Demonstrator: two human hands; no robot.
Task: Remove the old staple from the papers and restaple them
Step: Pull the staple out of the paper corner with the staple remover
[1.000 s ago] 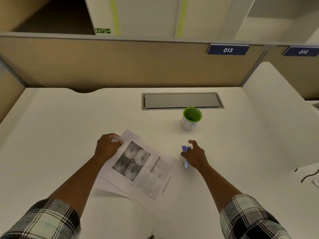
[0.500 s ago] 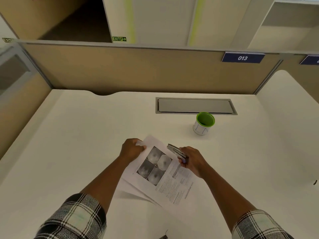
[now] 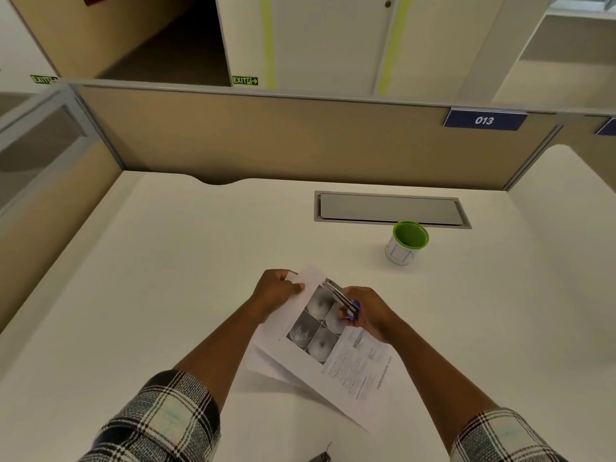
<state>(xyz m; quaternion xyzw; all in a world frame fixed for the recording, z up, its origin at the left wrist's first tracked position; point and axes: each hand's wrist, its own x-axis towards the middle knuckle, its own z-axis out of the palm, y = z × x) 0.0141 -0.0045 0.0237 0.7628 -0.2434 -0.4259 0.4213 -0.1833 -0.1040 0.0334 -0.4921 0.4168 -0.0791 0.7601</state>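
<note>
The papers lie low in the middle of the frame on the white desk: white sheets, the top one printed with four grey round images in a grid and blocks of small text, lower sheets fanning out at the left edge. The left hand pinches their upper corner, fingers closed on it. The right hand is curled around one stapler, metal with a blue end, its nose aimed at that corner. One green-rimmed cup stands right of centre.
</note>
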